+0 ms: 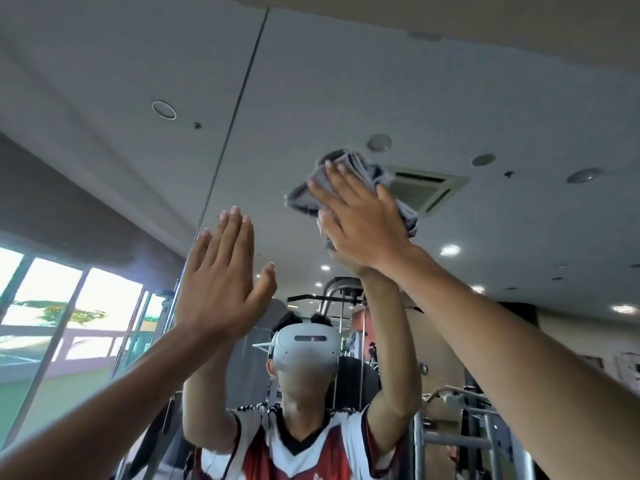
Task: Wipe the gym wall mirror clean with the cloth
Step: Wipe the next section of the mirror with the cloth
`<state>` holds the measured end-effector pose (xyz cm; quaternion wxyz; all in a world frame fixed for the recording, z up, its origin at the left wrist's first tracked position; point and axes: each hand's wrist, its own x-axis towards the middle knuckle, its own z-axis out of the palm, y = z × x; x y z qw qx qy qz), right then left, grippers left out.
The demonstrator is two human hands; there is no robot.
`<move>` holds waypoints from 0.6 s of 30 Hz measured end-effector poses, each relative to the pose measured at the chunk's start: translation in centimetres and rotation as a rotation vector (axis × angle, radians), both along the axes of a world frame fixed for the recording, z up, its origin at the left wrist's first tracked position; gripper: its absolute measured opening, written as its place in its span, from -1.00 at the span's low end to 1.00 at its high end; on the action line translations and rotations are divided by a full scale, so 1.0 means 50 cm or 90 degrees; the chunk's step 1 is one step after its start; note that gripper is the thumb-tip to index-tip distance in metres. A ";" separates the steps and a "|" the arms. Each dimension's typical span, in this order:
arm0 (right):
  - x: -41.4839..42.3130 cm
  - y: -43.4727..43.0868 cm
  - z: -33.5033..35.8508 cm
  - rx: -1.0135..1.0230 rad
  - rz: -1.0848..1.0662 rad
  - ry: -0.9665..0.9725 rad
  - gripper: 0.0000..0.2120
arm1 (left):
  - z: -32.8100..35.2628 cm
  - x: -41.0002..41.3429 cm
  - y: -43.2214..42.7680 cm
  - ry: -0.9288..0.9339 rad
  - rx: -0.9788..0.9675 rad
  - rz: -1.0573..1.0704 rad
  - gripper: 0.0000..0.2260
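Grey cloth [360, 168] under flat right hand [360, 223]

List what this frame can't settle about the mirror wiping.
- Head view: the right hand lies flat over the grey cloth, hiding most of it and where it meets the mirror.
- Head view: the left hand shows only its back, so contact with the mirror cannot be told.
- Head view: streaks or dirt on the mirror are too faint to make out.
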<state>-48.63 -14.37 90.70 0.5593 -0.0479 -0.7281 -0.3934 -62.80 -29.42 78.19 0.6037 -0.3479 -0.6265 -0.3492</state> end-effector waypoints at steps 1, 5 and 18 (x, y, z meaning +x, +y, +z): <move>0.004 0.000 -0.023 0.051 0.001 -0.063 -0.45 | -0.006 -0.001 0.000 -0.008 0.010 -0.004 -0.29; 0.076 0.073 -0.066 0.237 -0.012 -0.218 -0.50 | -0.025 0.002 0.004 -0.027 0.036 -0.002 -0.31; -0.045 -0.058 -0.050 0.065 0.001 -0.058 -0.42 | -0.035 0.004 -0.001 -0.009 0.057 0.012 -0.40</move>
